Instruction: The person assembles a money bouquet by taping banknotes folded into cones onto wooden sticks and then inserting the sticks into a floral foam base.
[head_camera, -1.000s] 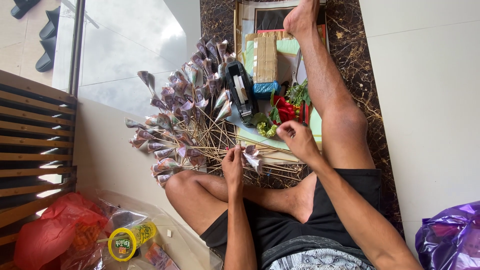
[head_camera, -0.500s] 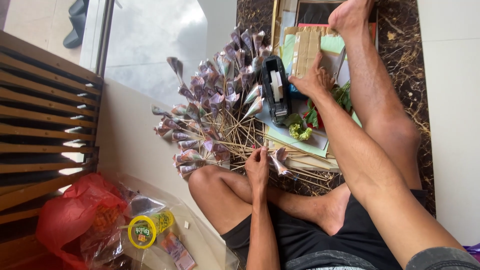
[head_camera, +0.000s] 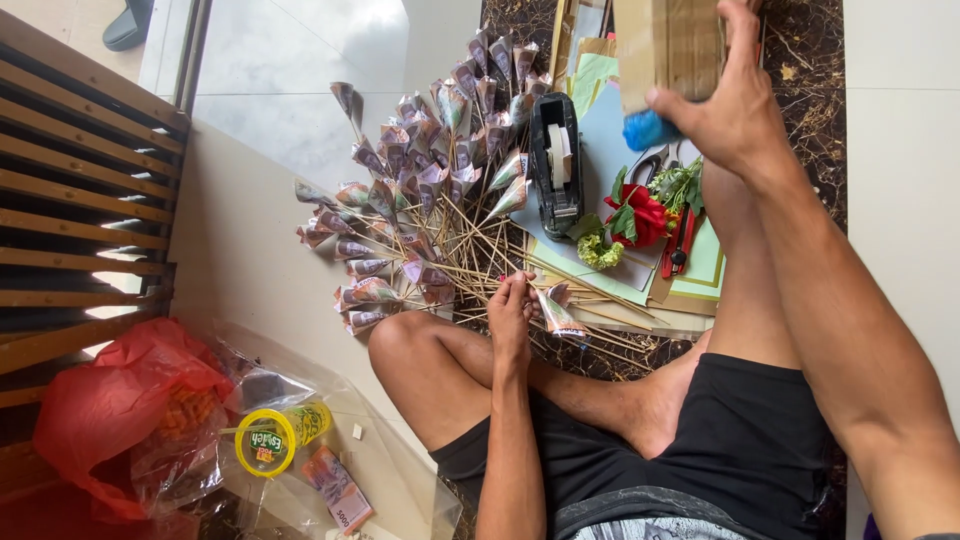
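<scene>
- The person sits on the floor with legs folded, and the head camera looks down over both bare arms.
- The left hand (head_camera: 512, 312) rests just above the bent knee, its grip closed around a thin wooden stick that carries a banknote rolled into a small paper cone (head_camera: 556, 314); the cone lies just beside the fingers, to their right in the picture.
- The right hand (head_camera: 722, 110) is stretched forward over the raised leg, fingers curled in a closed grip on the edge of a flat brown cardboard box (head_camera: 668, 45) at the top of the picture.
- A blue object (head_camera: 648, 130) shows directly under that hand, touching the box; what it is cannot be made out.
- Beyond the left hand a large fan of rolled banknote cones on thin wooden sticks (head_camera: 420, 190) spreads across the dark marbled floor (head_camera: 810, 90), the sticks converging near the knee.
- A black desktop tape dispenser (head_camera: 556, 165) lies between the fan and the right forearm, on sheets of pale green and blue paper (head_camera: 600, 85).
- A red artificial rose with green leaves (head_camera: 640, 215) lies just right of the dispenser, and red-handled scissors (head_camera: 678, 235) lie beside it.
- At lower left a crumpled red plastic bag (head_camera: 110, 400) sits near a clear plastic bag holding a yellow-lidded tub (head_camera: 268, 440).
</scene>
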